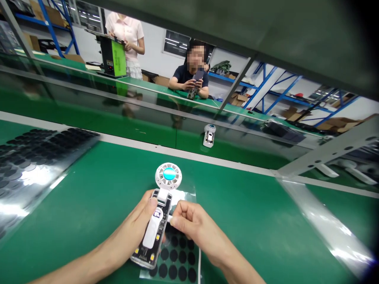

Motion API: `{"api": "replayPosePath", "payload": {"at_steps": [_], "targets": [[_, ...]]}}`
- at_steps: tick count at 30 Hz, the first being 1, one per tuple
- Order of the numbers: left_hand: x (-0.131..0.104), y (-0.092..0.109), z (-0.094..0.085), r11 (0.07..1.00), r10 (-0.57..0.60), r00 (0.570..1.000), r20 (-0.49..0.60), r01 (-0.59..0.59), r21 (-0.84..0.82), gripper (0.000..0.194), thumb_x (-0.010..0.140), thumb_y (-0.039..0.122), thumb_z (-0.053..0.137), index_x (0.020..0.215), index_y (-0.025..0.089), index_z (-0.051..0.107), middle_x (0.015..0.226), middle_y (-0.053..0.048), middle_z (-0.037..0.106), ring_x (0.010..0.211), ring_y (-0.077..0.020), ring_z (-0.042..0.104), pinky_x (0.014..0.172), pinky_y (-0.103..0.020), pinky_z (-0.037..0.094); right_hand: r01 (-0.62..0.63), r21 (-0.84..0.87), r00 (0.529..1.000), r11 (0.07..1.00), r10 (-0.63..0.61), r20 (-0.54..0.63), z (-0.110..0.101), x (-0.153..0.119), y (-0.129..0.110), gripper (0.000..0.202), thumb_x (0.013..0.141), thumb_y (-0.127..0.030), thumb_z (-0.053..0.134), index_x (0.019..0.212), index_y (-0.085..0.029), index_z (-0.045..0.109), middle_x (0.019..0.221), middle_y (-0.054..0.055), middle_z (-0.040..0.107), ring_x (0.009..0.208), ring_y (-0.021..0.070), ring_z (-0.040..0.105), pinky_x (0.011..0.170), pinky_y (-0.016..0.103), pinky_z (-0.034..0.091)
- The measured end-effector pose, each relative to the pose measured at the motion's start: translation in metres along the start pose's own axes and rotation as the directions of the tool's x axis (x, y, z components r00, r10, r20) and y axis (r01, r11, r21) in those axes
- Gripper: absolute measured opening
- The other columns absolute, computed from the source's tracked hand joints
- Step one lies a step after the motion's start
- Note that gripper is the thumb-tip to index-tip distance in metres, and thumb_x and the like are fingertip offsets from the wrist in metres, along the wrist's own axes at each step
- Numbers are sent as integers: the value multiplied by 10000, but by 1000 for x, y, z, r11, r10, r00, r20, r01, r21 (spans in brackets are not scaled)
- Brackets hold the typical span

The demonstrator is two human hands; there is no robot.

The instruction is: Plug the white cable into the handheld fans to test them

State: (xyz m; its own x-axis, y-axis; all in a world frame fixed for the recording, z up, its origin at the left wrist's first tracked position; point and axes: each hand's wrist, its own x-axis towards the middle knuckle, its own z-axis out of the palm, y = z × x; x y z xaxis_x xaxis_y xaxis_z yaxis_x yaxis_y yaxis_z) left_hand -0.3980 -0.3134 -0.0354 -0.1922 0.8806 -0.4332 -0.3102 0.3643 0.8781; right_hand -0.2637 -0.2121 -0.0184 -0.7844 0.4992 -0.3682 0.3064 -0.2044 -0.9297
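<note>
My left hand (145, 215) is wrapped round the body of a small handheld fan (150, 236), thumb on its front edge. The fan has a see-through case with a dark circuit board, a white strip, a small lit display and a round white head (168, 176) with a blue centre. At the fan's right side, my right hand (191, 221) pinches a white cable plug (169, 218) against the edge. Whether the plug is fully in cannot be seen. A white cable (199, 264) runs down below that hand. Beneath lies a clear sheet of black round stickers (177, 258).
More sheets of black round stickers (35, 157) lie at left. Another fan (209, 136) rests on the green conveyor belt (142, 130) behind a pale rail. A metal bracket (328, 154) rises at right. Across the belt, one person (126, 39) stands and another (191, 75) sits holding a phone.
</note>
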Motion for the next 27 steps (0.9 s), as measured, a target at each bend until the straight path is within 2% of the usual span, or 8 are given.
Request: {"api": "replayPosePath", "payload": {"at_steps": [3,9,15,17,20,22,25,27], "targets": [[-1,2,0,1000,4,1000,28,-4,-12,646,826,629,373,1319,222,276,646,-40,665,553,-225,646,533,-311,514,3,8,1000,1000,-3,-10,-1,1,1,340,708,-411,663,602,-192,426,508,-90,350,460,70,236,453,236,156],[-1,13,-2,999,26,992,124,-22,-31,735,688,412,698,1284,214,316,680,-27,650,580,-212,646,525,-266,501,16,7,1000,1000,-16,-6,-7,0,0,341,698,-439,657,604,-194,440,490,-93,346,446,68,232,443,231,164],[8,22,-9,991,37,998,-42,-42,-123,421,721,417,663,1004,163,480,693,-22,621,564,-157,612,511,-228,485,60,-205,955,977,-116,-272,-33,-6,5,222,734,-335,608,639,-207,454,532,-74,377,475,90,289,480,239,218],[9,19,-8,992,-3,1000,-21,0,-124,388,733,424,653,971,167,488,713,-21,618,574,-149,609,516,-223,481,70,-408,941,910,-196,-277,-33,-4,11,142,765,-266,563,658,-207,490,574,-48,445,523,116,373,517,252,262],[10,10,-4,990,-24,1000,6,24,-139,367,744,402,649,984,177,486,717,1,599,556,-124,587,512,-209,471,94,-700,925,708,-323,-203,-21,2,16,162,827,-184,489,673,-204,536,659,-9,521,629,156,471,577,272,310],[10,7,-4,990,-20,999,-40,14,-137,345,757,388,638,985,185,479,711,11,594,555,-117,575,502,-198,460,133,-775,924,617,-361,-129,-11,7,16,176,846,-146,474,703,-198,563,725,11,545,693,170,507,615,278,341],[11,8,-7,991,-30,992,-124,12,-136,314,791,387,606,999,195,471,782,-4,617,608,-125,586,524,-199,459,163,-810,931,563,-359,-63,1,15,12,171,859,-107,465,814,-188,609,812,34,562,752,178,542,655,281,385],[14,9,-10,988,-20,989,-149,-2,-152,323,799,376,606,1034,201,472,880,-21,631,695,-141,605,606,-224,483,147,-831,941,537,-334,-50,5,20,10,175,864,-105,466,875,-180,623,843,48,570,766,187,560,663,288,408]]}}
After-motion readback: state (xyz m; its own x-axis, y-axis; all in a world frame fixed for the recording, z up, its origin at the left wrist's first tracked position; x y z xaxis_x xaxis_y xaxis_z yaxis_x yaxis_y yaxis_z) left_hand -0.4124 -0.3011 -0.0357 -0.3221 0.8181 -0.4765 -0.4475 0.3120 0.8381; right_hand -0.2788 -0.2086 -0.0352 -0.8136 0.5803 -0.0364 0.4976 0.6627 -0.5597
